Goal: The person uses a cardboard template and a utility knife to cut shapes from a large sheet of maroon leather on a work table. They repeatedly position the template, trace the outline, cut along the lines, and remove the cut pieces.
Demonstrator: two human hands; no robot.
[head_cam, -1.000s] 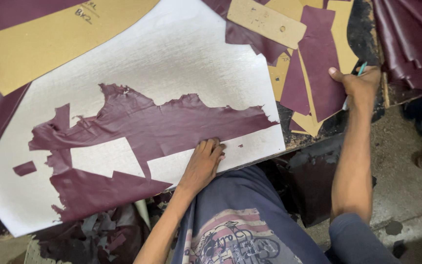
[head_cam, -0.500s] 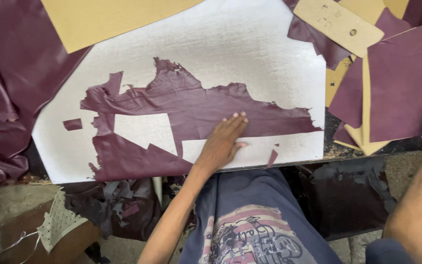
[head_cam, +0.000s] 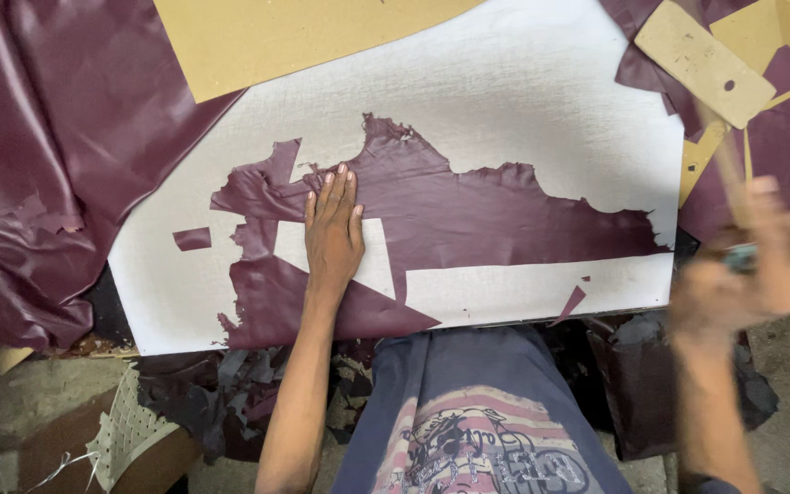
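A ragged piece of maroon leather with rectangular cut-outs lies on a white cutting board. My left hand rests flat on it, fingers together, pressing the leather's left part against the board. My right hand is blurred at the right edge, off the board, closed around a thin stick-like tool with a greenish part in the grip. A small maroon scrap sits on the board to the left of my left hand.
A large maroon hide drapes at the left. A tan cardboard sheet lies at the top. Tan pattern pieces and maroon cut pieces are stacked at the upper right. Leather offcuts pile under the board's near edge.
My left hand slid left and up across the leather to lie flat over a cut-out. My right hand came back from the pattern pile, now raised and holding a tool.
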